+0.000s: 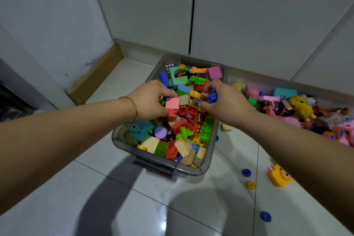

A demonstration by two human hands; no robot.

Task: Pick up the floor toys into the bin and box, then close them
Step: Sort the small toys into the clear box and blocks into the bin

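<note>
**Two hands working in one full bin**

One grey bin point(208, 157) is sitting on the tiles, heaped with blocks, its long axis pointing away toward the wall. One toy pile point(298, 107) is lying to its right. Over the bin, the left hand point(151, 99) is gripping a pink block point(172, 103) and the right hand point(220, 99) is pinching a blue piece point(212, 96). Right of the bin, one yellow camera toy point(278, 177), two blue discs point(246, 172) and one yellow disc point(251, 185) are lying loose.

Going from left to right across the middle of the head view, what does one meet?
Brown wooden skirting board, left hand gripping a pink block, right hand holding a blue plastic piece, pile of colourful toys on the floor. The grey plastic bin overlaps both hands, so it is omitted.
</note>
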